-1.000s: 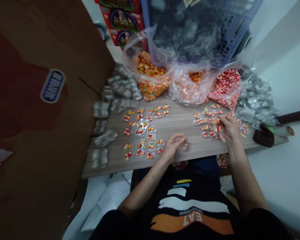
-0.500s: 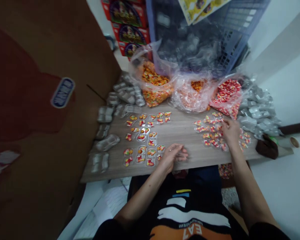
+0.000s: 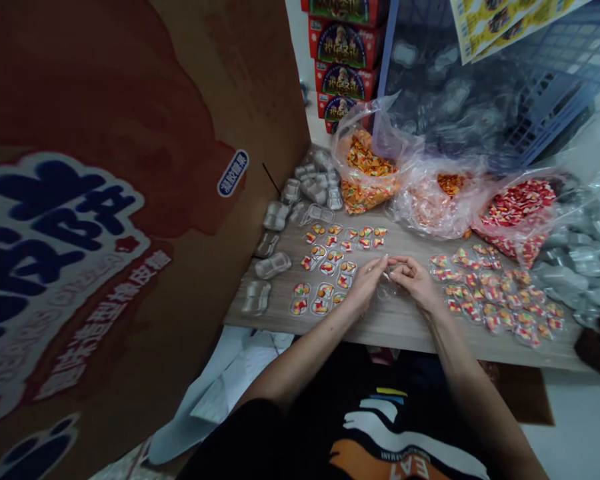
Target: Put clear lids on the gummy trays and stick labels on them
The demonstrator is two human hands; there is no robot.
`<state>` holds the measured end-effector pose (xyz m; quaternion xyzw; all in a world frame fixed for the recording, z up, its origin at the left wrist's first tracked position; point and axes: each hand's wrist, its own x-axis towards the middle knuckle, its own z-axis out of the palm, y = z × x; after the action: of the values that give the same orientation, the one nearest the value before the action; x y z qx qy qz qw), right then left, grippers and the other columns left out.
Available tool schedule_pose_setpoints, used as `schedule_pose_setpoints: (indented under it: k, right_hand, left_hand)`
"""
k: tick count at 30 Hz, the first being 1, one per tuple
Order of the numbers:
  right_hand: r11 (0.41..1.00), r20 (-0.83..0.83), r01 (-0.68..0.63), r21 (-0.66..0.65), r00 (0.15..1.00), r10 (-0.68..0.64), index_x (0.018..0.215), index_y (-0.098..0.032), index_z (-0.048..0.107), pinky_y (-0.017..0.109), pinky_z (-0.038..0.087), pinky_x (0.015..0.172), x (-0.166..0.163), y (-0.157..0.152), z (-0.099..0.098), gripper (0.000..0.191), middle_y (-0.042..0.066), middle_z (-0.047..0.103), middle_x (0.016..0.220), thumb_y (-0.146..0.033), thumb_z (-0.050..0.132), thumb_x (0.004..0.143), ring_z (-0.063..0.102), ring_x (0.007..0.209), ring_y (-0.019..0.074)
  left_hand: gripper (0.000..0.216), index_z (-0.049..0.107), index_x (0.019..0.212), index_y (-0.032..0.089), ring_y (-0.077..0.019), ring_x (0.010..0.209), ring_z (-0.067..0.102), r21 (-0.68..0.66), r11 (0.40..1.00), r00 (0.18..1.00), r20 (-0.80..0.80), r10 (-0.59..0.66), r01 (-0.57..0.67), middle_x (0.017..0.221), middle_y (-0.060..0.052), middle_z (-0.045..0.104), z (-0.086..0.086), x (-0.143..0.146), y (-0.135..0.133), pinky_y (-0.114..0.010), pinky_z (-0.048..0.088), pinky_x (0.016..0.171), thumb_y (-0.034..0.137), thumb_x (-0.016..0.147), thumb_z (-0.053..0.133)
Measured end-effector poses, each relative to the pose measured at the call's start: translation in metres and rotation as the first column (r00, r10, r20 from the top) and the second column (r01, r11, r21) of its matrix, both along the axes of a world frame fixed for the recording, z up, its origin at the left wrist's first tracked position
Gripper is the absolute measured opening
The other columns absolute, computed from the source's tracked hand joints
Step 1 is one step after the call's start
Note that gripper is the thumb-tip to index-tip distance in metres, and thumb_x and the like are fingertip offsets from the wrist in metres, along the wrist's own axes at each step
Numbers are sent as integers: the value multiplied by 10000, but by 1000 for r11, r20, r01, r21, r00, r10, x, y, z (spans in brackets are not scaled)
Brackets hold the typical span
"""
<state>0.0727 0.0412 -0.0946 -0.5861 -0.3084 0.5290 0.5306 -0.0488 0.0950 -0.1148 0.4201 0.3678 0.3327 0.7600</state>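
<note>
My left hand and my right hand meet above the middle of the table. Their fingertips are pinched together on a clear plastic blister shell, partly hidden by the fingers. Just left of my left hand lie rows of small clear trays, each with orange and red gummy candies. To the right of my right hand is a cluster of candy-filled clear packs, lying close together and partly overlapping.
Bags of orange candies, wrapped pieces and red-and-white candies stand along the back. Clear shells line the left edge; more are heaped right. A large carton walls the left; a blue crate stands behind.
The view has swung left. My right hand has come away from the right-hand cluster to my left hand, and the fingers of both now meet at the clear shell.
</note>
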Motion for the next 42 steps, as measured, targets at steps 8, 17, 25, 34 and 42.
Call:
schedule_pose_setpoints:
  k: [8, 17, 25, 34, 42]
  right_hand:
    - [992, -166, 111, -59, 979, -120, 1024, -233, 686, 197, 169, 381, 10, 36, -13, 538, -109, 503, 548, -338, 893, 539, 355, 430, 54]
    - [965, -159, 224, -136, 956, -245, 960, -217, 762, 217, 365, 511, 26, -45, -13, 398, -30, 643, 652, -389, 869, 617, 580, 600, 113]
    - [915, -155, 372, -156, 906, -395, 1023, -221, 710, 222, 373, 477, 40, -84, -17, 471, -31, 651, 686, -384, 873, 612, 578, 558, 114]
    - [890, 73, 456, 15, 887, -456, 1001, -226, 647, 221, 306, 444, 41, -44, -45, 404, -51, 598, 651, -391, 785, 659, 519, 541, 113]
    - [907, 329, 415, 76, 848, -416, 937, -218, 713, 282, 440, 633, 56, -4, -65, 304, -12, 604, 762, -364, 694, 671, 538, 658, 151]
  left_hand:
    - [447, 723, 1097, 166, -257, 1108, 641, 447, 875, 958, -280, -62, 187, 1149, -116, 726, -5, 1, 85, -366, 463, 993, 537, 926, 540]
    - [842, 382, 1525, 141, -364, 1440, 361, 505, 171, 495, -863, 101, 846, 1517, -188, 489, -15, 11, 141, -569, 86, 1222, 380, 798, 732]
    - [754, 452, 1474, 133, -383, 1299, 481, 569, 133, 548, -820, 167, 811, 1349, -207, 600, -10, 39, 72, -624, 37, 1214, 399, 822, 722]
    - [536, 541, 1396, 156, -317, 1279, 508, 634, 464, 669, -735, 114, 618, 1372, -162, 581, -4, 12, 32, -473, 351, 1138, 271, 881, 638]
    - [388, 674, 1213, 153, -254, 976, 643, 493, 765, 778, -629, -15, 414, 1044, -112, 704, -22, 30, 24, -377, 492, 926, 167, 825, 668]
